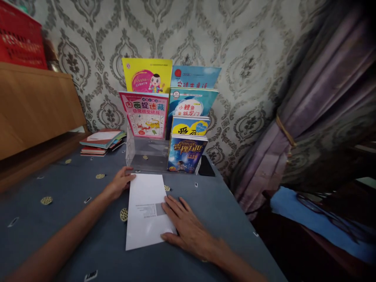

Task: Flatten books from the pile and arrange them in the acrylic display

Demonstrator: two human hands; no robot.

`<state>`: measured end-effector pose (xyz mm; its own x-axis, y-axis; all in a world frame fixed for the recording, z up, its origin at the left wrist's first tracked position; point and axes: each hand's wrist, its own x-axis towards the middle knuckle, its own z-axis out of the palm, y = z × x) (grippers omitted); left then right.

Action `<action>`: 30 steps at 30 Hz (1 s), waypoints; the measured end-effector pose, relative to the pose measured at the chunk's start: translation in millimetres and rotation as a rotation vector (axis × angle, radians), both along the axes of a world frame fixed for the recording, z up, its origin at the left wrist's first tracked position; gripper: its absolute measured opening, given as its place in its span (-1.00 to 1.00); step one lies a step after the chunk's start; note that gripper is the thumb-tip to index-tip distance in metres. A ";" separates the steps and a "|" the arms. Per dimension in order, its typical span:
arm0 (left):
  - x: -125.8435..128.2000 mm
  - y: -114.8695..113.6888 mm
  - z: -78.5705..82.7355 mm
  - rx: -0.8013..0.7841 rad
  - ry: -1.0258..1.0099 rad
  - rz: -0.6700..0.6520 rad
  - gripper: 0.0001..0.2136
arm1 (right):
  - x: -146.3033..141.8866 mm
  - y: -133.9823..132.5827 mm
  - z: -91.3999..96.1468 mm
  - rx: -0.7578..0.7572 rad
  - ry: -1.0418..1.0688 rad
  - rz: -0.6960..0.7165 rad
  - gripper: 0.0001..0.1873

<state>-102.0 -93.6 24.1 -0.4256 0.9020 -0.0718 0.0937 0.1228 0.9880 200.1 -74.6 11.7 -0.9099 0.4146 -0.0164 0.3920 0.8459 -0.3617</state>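
Observation:
A thin white book [147, 196] lies on the dark blue cloth, with a small grey block and fine print on its upward side. At its far left corner my left hand [121, 183] has the edge between thumb and fingers. My right hand [188, 227] rests flat on the near right part of the book, fingers stretched and apart. Just beyond the book stands a clear stepped book rack [149, 162]. Its left side carries a pink picture book [146, 115] and a yellow book [148, 74]; several more books, with a dark blue one [186, 154] in front, fill the right.
A small pile of books [102, 141] lies left of the rack, and a black phone [206, 166] lies to its right. A wooden cabinet [38, 105] bears a red box [20, 37]. Past the table's right edge are a tied curtain [273, 137] and a blue cloth [311, 215] with glasses.

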 end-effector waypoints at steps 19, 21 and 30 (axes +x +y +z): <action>3.1 -36.9 34.1 0.112 0.017 -0.416 -0.52 | -65.4 54.8 -2.6 -0.238 0.812 -0.365 -0.73; -1.4 -30.1 39.7 0.183 0.092 -0.369 -0.58 | -73.7 58.0 7.8 -0.213 0.936 -0.372 -0.79; -15.0 -7.6 5.6 0.221 0.334 -0.159 -0.66 | -89.7 59.5 0.2 -0.161 0.940 -0.341 -0.89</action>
